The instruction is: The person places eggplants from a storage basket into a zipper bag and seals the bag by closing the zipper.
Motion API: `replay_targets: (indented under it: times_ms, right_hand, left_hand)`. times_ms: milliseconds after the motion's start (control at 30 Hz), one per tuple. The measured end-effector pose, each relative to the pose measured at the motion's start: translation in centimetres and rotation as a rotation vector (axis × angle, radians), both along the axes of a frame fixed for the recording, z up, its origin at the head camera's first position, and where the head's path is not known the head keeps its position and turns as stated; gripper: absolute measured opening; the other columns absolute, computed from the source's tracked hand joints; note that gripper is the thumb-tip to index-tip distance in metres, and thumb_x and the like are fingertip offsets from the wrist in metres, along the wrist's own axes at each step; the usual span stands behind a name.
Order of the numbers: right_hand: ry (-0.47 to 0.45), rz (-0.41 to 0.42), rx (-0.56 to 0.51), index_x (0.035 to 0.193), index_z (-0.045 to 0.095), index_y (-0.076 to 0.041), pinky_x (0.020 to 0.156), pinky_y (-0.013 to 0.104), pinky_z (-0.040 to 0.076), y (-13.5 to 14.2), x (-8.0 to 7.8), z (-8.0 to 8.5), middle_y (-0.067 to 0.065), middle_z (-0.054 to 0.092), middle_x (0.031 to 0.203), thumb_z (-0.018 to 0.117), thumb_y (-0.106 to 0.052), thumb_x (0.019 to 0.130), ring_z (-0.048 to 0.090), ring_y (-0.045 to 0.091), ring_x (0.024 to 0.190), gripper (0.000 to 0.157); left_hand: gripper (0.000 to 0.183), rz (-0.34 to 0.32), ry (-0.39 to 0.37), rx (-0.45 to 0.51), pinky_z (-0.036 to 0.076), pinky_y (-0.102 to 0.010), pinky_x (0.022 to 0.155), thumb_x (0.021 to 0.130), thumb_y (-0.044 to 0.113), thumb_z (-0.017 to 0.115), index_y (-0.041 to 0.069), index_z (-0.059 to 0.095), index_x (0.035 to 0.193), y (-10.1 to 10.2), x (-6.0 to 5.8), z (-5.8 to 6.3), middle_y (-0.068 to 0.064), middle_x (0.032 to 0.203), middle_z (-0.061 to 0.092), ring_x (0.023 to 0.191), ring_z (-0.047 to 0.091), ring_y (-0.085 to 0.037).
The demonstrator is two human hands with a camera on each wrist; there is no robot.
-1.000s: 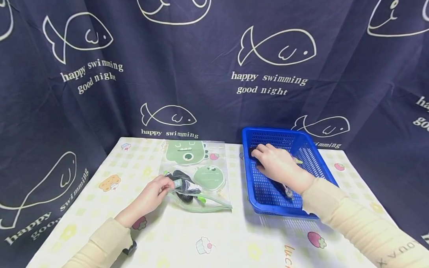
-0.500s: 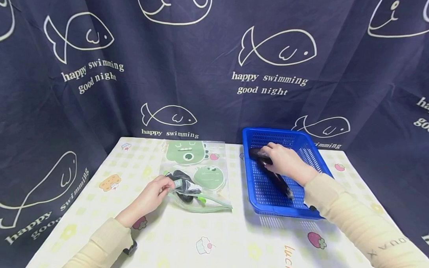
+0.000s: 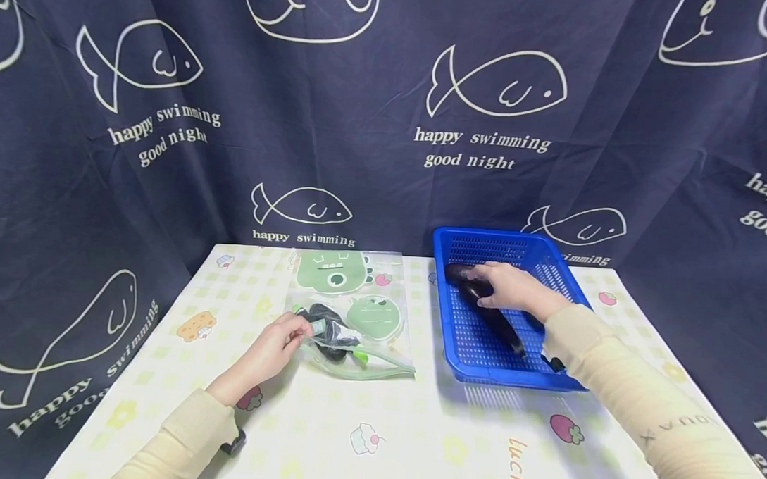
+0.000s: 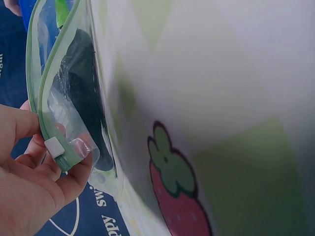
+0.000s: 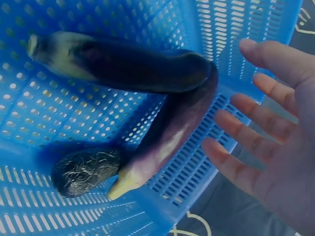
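My left hand point(image 3: 267, 349) pinches the green zip edge of a clear bag point(image 3: 405, 339); a white slider point(image 4: 54, 146) shows beside the fingers. In the bag are dark, long things point(image 3: 326, 322) with bright green ends. Over a blue basket point(image 3: 453, 362), my right hand point(image 3: 513, 290) has its fingers spread and holds nothing. A dark eggplant with a pale stem end point(image 5: 142, 66) lies in there, beside a purple eggplant point(image 5: 172, 128) with a yellowish stem. A wrinkled, dark oval thing point(image 5: 83, 172) rests near that stem. In the right wrist view, the fingers are apart from all of these.
A patterned tablecloth point(image 3: 414, 438) covers the table, with the bag left of the basket. Behind hangs a dark blue curtain point(image 3: 373, 161) with fish drawings. Black wrist gear point(image 3: 233, 442) sits under the left cuff.
In the basket my right hand has shifted slightly to the right, and more of the dark eggplants shows beside it. The left hand and the bag look unchanged.
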State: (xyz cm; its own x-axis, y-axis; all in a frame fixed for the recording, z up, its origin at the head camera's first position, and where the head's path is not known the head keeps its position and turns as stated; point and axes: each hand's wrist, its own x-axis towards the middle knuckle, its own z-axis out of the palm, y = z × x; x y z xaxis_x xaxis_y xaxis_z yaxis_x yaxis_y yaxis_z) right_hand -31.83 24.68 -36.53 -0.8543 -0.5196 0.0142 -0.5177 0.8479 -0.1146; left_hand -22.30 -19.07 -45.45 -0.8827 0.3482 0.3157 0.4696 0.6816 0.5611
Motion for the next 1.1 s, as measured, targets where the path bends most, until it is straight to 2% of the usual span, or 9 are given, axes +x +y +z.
replay_targets:
  times_ms: [233, 433, 533, 733, 833, 967, 1100]
  right_hand:
    - [-0.093, 0.035, -0.014, 0.111, 0.062, -0.001, 0.087, 0.05, 0.046, 0.7, -1.2, -1.0, 0.019, 0.065, 0.102, 0.078, -0.014, 0.074, 0.06, 0.034, 0.096, 0.043]
    - [-0.185, -0.02, 0.013, 0.111, 0.061, -0.001, 0.082, 0.048, 0.047, 1.1, -1.8, -1.6, 0.016, 0.064, 0.097, 0.078, -0.017, 0.075, 0.058, 0.03, 0.089, 0.043]
    - [-0.198, -0.035, 0.021, 0.111, 0.06, -0.001, 0.081, 0.047, 0.047, 1.2, -2.1, -2.0, 0.013, 0.064, 0.094, 0.079, -0.018, 0.073, 0.057, 0.027, 0.085, 0.046]
    - [-0.183, -0.044, 0.015, 0.11, 0.058, 0.004, 0.086, 0.048, 0.041, 1.6, -2.6, -2.7, 0.007, 0.062, 0.081, 0.081, -0.019, 0.067, 0.055, 0.019, 0.073, 0.053]
    - [-0.233, -0.075, -0.017, 0.113, 0.054, 0.005, 0.073, 0.045, 0.05, 1.7, -2.7, -2.9, 0.005, 0.06, 0.079, 0.081, -0.017, 0.066, 0.057, 0.018, 0.063, 0.058]
    - [-0.38, -0.175, -0.067, 0.123, 0.046, 0.003, 0.048, 0.038, 0.053, 1.8, -2.7, -2.9, 0.009, 0.056, 0.084, 0.079, -0.014, 0.07, 0.06, 0.021, 0.062, 0.065]
    - [-0.491, -0.26, -0.099, 0.127, 0.039, 0.002, 0.05, 0.038, 0.055, 1.8, -2.6, -3.0, 0.021, 0.054, 0.1, 0.077, -0.013, 0.073, 0.063, 0.024, 0.067, 0.068]
  left_hand:
    - [0.021, -0.002, 0.009, 0.006, 0.045, -0.022, 0.062, 0.086, -0.006, 0.059, 0.014, 0.061, 0.09, 0.0, 0.0, 0.0, 0.002, 0.086, 0.054, 0.072, 0.048, -0.008]
    - [0.021, -0.001, 0.006, 0.008, 0.045, -0.022, 0.062, 0.086, -0.006, 0.059, 0.014, 0.062, 0.09, 0.0, 0.0, 0.0, 0.003, 0.085, 0.053, 0.072, 0.047, -0.009]
    - [0.021, -0.002, 0.002, 0.009, 0.045, -0.021, 0.062, 0.086, -0.007, 0.058, 0.013, 0.062, 0.09, 0.0, 0.0, -0.1, 0.001, 0.086, 0.054, 0.072, 0.047, -0.009]
    - [0.02, -0.005, 0.003, 0.011, 0.045, -0.021, 0.063, 0.086, -0.007, 0.058, 0.013, 0.061, 0.089, 0.0, 0.0, 0.0, -0.003, 0.086, 0.056, 0.072, 0.047, -0.009]
    - [0.022, -0.01, 0.01, 0.013, 0.045, -0.021, 0.062, 0.085, -0.008, 0.058, 0.013, 0.061, 0.089, 0.0, 0.0, 0.0, -0.002, 0.086, 0.055, 0.072, 0.048, -0.009]
    - [0.023, -0.011, 0.008, 0.014, 0.045, -0.021, 0.062, 0.085, -0.009, 0.058, 0.014, 0.061, 0.089, 0.1, 0.0, 0.0, -0.002, 0.085, 0.056, 0.072, 0.047, -0.009]
    - [0.023, -0.007, -0.001, 0.008, 0.044, -0.022, 0.062, 0.085, -0.008, 0.058, 0.014, 0.061, 0.089, 0.1, 0.0, 0.0, -0.002, 0.085, 0.055, 0.072, 0.047, -0.01]
